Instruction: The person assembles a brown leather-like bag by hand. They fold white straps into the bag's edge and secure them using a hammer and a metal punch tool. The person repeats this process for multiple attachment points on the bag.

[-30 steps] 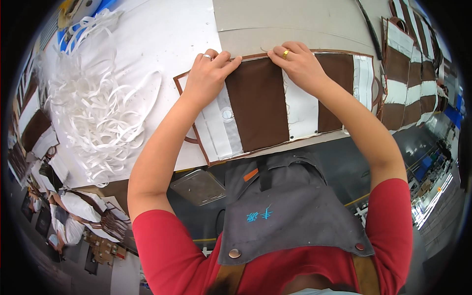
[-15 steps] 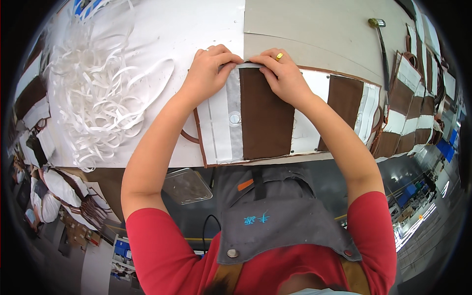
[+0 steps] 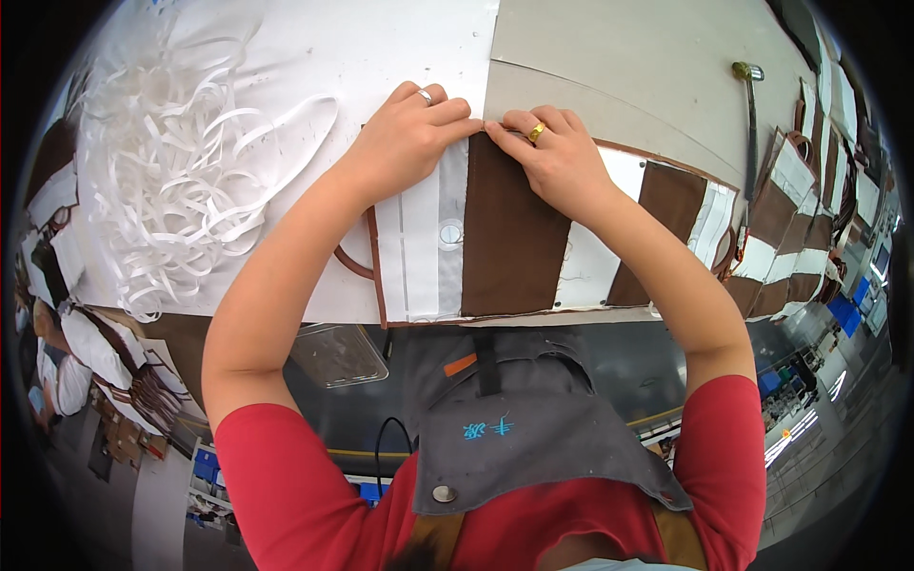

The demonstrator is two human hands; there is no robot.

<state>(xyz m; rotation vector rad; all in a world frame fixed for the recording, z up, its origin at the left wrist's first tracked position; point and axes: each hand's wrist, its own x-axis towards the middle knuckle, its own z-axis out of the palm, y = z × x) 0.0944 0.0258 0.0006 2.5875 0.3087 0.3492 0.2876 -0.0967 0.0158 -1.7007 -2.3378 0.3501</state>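
Note:
A long sewn bag panel [image 3: 514, 238] lies flat on the table in front of me, in brown and white blocks with brown edging. Along its far edge my left hand [image 3: 409, 138] pinches the rim, thumb and forefinger pressed together. My right hand [image 3: 562, 160] pinches that same rim just beside it, so the fingertips almost meet above the brown block. A ring sits on each hand. Near the panel's left part shows a round pale disc [image 3: 450, 233]. A brown handle [image 3: 352, 264] sticks out at its left end. What lies under my fingertips is hidden.
A tangled heap of white tape [image 3: 186, 190] covers the table's left side. A hammer [image 3: 749, 124] lies at the far right. Beyond it, more brown and white panels [image 3: 781, 219] are stacked. The table's near edge runs just below the panel; a clear tray [image 3: 340, 355] shows beneath.
Both hands' fingertips have drawn closer together along the far rim. The pale strip that showed between them is now covered. The panel lies nearly where it was.

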